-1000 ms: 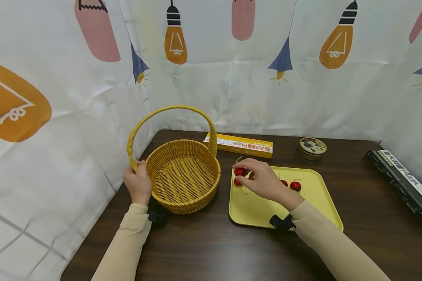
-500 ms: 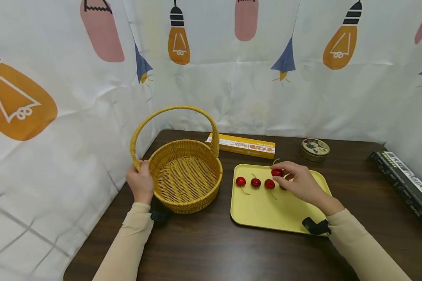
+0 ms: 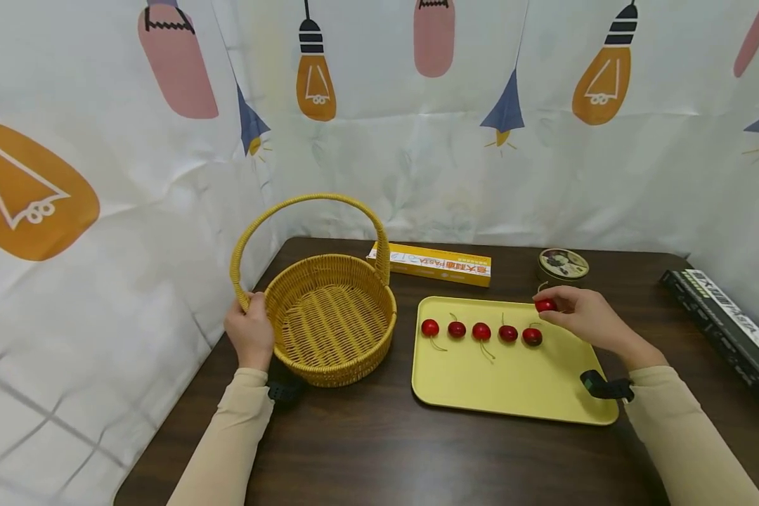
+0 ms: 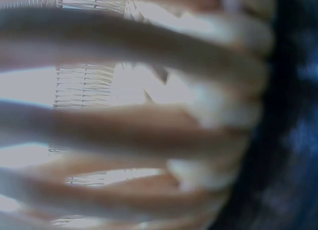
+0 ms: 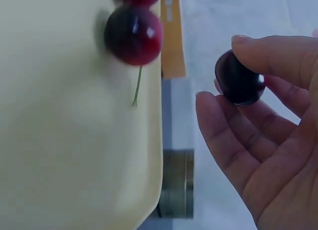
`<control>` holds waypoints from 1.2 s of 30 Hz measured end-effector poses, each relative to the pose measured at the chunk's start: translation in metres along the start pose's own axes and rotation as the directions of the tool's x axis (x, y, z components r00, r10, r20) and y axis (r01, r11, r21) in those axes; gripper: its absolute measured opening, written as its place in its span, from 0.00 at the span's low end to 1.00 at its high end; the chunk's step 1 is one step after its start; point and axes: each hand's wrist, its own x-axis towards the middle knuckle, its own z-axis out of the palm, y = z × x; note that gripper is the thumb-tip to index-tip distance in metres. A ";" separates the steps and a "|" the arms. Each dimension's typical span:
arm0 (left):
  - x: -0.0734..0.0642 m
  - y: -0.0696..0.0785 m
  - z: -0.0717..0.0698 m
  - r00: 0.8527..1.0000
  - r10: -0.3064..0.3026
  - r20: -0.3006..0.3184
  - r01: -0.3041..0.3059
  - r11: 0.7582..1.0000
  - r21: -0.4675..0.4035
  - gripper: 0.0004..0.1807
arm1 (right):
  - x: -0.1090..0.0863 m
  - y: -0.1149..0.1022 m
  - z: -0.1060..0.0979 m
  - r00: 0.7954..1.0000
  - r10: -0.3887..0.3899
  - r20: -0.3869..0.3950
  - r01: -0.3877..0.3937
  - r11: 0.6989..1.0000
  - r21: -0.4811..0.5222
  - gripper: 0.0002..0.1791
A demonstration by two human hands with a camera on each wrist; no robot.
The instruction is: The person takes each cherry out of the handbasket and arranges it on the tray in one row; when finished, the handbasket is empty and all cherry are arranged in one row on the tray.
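Observation:
My left hand (image 3: 250, 332) grips the yellow wicker basket (image 3: 386, 337) at its left side, where the tall handle joins the rim. The basket has only its bare woven bottom inside. Blurred fingers fill the left wrist view, with basket weave (image 4: 83, 86) showing between them. My right hand (image 3: 591, 320) pinches a dark red cherry (image 5: 239, 78) between thumb and fingers, above the far right part of the yellow tray (image 3: 512, 386). Several stemmed cherries lie in a row on the tray, the rightmost cherry (image 3: 532, 336) being nearest that hand.
A yellow pasta box (image 3: 439, 265) lies behind the basket and tray. Behind the right hand stands a round tin (image 3: 563, 264). A long black box (image 3: 727, 337) runs along the table's right side. A patterned curtain (image 3: 392, 154) hangs behind the dark table (image 3: 379, 450).
My right hand has moved rightward across the tray with the cherry, uncovering the row of cherries. My left hand keeps its grip and the basket stays in place.

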 end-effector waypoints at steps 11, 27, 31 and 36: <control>0.001 -0.001 0.000 1.000 0.023 0.006 -0.023 1.000 -0.006 0.20 | -0.005 0.029 -0.013 0.991 0.083 0.109 -0.082 0.997 -0.010 0.22; -0.016 0.039 -0.005 0.999 0.011 0.036 -0.010 1.000 -0.005 0.19 | -0.006 0.036 -0.009 0.979 0.105 0.174 -0.106 0.994 -0.006 0.21; -0.016 0.038 -0.005 0.999 0.014 0.035 -0.014 1.000 -0.003 0.19 | -0.005 0.032 -0.007 0.977 0.078 0.199 -0.074 0.997 -0.030 0.20; -0.014 0.033 -0.005 0.999 0.017 0.039 -0.017 1.000 -0.006 0.19 | -0.004 0.029 -0.006 0.970 0.049 0.238 -0.040 0.998 -0.041 0.18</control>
